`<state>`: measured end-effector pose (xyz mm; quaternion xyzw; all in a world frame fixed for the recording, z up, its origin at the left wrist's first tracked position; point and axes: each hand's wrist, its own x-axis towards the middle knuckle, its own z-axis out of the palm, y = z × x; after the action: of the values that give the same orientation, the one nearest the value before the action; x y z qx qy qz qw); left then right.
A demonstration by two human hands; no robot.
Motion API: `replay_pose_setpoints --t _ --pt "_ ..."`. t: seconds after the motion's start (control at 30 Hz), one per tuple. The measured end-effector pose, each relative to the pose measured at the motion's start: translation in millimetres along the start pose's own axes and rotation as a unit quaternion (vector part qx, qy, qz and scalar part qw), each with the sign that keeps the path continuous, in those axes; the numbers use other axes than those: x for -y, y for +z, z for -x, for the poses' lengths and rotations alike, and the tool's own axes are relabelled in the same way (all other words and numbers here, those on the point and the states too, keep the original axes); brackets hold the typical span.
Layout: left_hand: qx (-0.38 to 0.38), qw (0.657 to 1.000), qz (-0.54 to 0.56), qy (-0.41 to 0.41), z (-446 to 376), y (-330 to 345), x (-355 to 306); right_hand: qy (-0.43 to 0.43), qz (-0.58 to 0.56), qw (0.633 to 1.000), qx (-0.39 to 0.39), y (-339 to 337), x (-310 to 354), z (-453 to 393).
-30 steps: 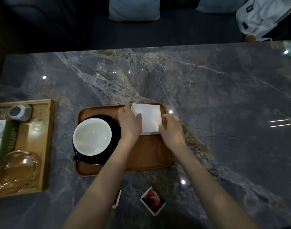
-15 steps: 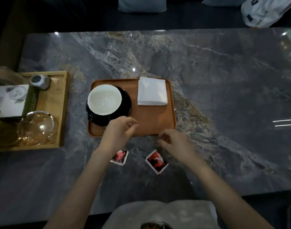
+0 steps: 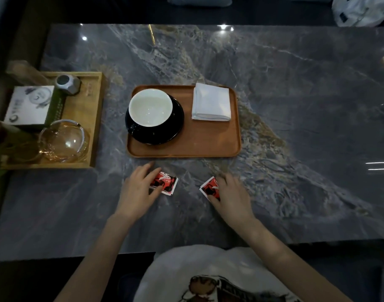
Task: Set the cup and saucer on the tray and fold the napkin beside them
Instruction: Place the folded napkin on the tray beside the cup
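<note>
step: I judge the named task as good as done; cup (image 3: 150, 107) sits on saucer (image 3: 165, 131), both on left half of tray (image 3: 186, 147). Napkin (image 3: 211, 102) lies folded square on tray's far right, beside the saucer, apart from it.
hands now: both are off the tray, down on the table (image 3: 295, 105) near edge, each at a small red packet.
left hand (image 3: 137, 190): fingers loosely spread, thumb and fingertips resting on left packet (image 3: 165, 183); touching it, packet flat on table, not lifted.
right hand (image 3: 231, 195): fingers curled over right packet (image 3: 210, 186), thumb at its near corner; looks like a starting pinch, I can't tell if it's really gripped.
next move: my guess is the packets go onto the tray; bare wood in front of napkin and right of saucer looks free. Needs a clean edge pinch, they're thin and flat on slick stone.
watch out: tray rim is raised, cup stands tall on the left, so I'd bring the left hand in low and right of the saucer.
around: second wooden tray (image 3: 95, 118) at far left holding glass bowl (image 3: 63, 140), box (image 3: 29, 105), small grey object (image 3: 68, 83); well apart, not in the way.
blocked: nothing between hands and tray.
</note>
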<state>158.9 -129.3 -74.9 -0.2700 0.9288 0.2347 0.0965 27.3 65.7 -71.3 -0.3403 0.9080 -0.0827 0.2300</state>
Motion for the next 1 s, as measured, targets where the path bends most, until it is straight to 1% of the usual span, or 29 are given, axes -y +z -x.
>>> replay_pose_setpoints --t 0.1,0.17,0.27,0.33,0.43,0.53,0.7,0.83,0.87,0.93,1.0 --pt "-0.019 1.0 0.018 -0.006 -4 0 1 -0.005 -0.034 0.999 -0.007 1 -2 -1" --pt "-0.012 1.0 0.019 -0.006 -7 -3 0 -0.013 -0.119 0.993 0.004 0 -5 -5" --pt "0.001 1.0 0.018 -0.003 -12 -6 -6 -0.009 -0.266 0.963 0.03 -13 -9 -21" --pt "0.012 1.0 0.022 -0.012 -15 -8 -9 -0.008 -0.3 0.954 0.021 -30 -13 -38" --pt "0.041 0.998 0.036 -0.026 -21 -10 -11 -0.025 -0.291 0.956 -0.002 -58 -20 -68" --pt "0.058 0.996 0.066 -0.03 -26 -11 -14 -0.03 -0.256 0.966 -0.002 -75 -29 -93" --pt "0.06 0.994 0.091 -0.013 -41 -14 -28 -0.012 -0.215 0.976 0.015 -76 -40 -115" --pt "0.052 0.99 0.132 0.02 -61 -26 -51 -0.015 -0.225 0.974 0.033 -74 -44 -120" --pt "0.051 0.988 0.144 0.028 -66 -30 -58 -0.022 -0.221 0.974 0.038 -73 -46 -121" --pt "0.051 0.983 0.172 0.042 -78 -35 -73 -0.056 -0.176 0.982 0.033 -71 -48 -124" --pt "0.06 0.979 0.19 0.032 -90 -37 -89 -0.087 -0.13 0.987 0.018 -70 -48 -125"
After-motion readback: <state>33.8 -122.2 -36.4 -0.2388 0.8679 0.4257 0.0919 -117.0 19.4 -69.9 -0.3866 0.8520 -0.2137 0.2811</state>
